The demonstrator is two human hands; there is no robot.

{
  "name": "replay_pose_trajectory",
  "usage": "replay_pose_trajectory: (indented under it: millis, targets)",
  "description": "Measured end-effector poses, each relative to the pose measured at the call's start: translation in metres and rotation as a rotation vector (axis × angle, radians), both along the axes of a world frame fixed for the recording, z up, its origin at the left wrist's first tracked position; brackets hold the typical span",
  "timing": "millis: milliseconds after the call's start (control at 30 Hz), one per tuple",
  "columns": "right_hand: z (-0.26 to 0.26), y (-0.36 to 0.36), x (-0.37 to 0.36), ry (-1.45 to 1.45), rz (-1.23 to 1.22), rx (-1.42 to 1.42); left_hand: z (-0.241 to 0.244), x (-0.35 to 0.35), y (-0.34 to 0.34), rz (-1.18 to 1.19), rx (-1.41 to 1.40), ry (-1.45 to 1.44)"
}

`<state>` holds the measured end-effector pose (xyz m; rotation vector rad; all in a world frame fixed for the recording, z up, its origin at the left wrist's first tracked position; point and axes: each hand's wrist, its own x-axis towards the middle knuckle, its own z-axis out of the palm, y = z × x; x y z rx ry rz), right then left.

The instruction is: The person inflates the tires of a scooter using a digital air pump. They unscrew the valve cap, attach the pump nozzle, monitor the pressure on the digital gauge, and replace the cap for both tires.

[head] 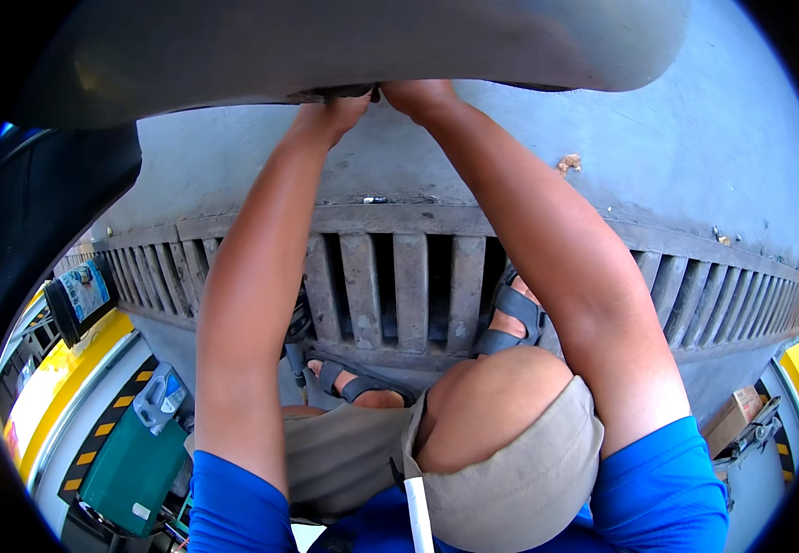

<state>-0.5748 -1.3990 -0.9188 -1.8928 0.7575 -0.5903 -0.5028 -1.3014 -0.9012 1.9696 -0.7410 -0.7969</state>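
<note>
A dark grey curved panel [372, 48], apparently a vehicle bumper, spans the top of the view. Both arms stretch forward to its lower edge. My left hand [350, 114] is at a dark gap or part [341, 91] under that edge, its fingertips mostly hidden. Close beside it, my right hand [419, 97] reaches up behind the edge, and its fingers are out of sight. Whether either hand grips something cannot be seen. Partly behind my left forearm, a dark power tool [297, 321] with a long bit stands near my sandalled foot [358, 383].
A slotted drain grate [410, 290] crosses the grey floor [683, 166] beneath my arms. On the left are a black bucket [81, 297], a grey jug [159, 397] and a green case [133, 463]. A cardboard box [735, 418] lies at right. A dark vehicle part [61, 186] borders the upper left.
</note>
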Motion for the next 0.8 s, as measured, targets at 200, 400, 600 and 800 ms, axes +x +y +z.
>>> replay_pose_trajectory:
  millis: [200, 400, 600, 800]
  targets:
    - [-0.116, -0.026, -0.002, 0.45, 0.19, -0.439, 0.046, 0.012, 0.057, -0.153, 0.273, -0.303]
    - [-0.068, -0.021, 0.002, -0.169, -0.1, 0.316, 0.103, 0.043, 0.29, 0.067, 0.747, -0.246]
    - [-0.055, -0.023, 0.001, -0.005, 0.004, 0.243, 0.064, -0.133, 0.489, 0.011, 0.992, 0.09]
    - [-0.043, -0.022, 0.013, -0.432, -0.104, 0.691, 0.009, -0.203, 0.456, 0.29, 0.946, -0.308]
